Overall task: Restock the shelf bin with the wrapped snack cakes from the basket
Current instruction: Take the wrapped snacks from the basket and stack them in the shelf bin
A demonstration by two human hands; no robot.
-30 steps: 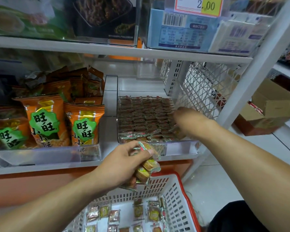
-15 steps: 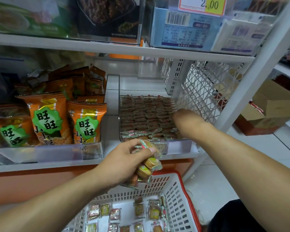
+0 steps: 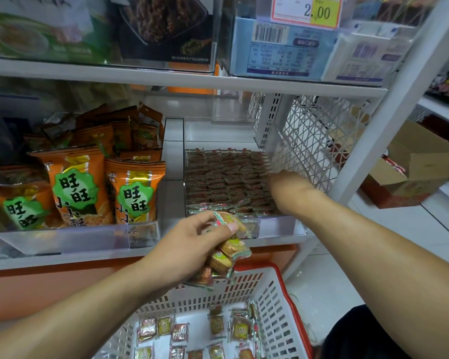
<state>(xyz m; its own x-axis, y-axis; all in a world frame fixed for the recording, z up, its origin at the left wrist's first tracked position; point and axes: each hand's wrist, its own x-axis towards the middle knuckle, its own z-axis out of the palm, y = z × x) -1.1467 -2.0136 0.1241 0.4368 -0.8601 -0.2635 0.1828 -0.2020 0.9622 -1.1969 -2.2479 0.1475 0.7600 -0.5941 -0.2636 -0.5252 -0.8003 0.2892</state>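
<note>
Orange snack bags (image 3: 75, 187): three stand upright at the front of the left clear tray at 9 o'clock, with more orange bags packed behind them; that rear count is unclear.
Left hand (image 3: 189, 244): just below centre, above the basket's far rim; its fingers (image 3: 228, 225) curl and pinch a bunch of wrapped snack cakes (image 3: 228, 255), about four, fanned downward from the grip.
Basket (image 3: 280, 301): white lattice walls with a red rim, at 6 o'clock beneath the shelf; roughly fifteen loose wrapped cakes (image 3: 240, 329) lie scattered flat on its floor, and the lower ones are cut off by the frame edge.
Shelf bin (image 3: 275, 225): clear plastic, on the middle shelf just right of centre; tight rows of cakes (image 3: 223, 182) stand on edge and fill most of it, too many to count, with a bare strip at the back.
Right hand (image 3: 283, 182): at 2 o'clock, reaching into the bin's right side against the stacked rows; only its back and wrist show, so whether the fingers are spread or pinching cannot be told.
Price tag (image 3: 306, 11): one, at 12 o'clock on the upper shelf, reading 2.00.
Cardboard boxes (image 3: 412, 167): at 3 o'clock, on the floor beyond the shelf post; their number is unclear.
</note>
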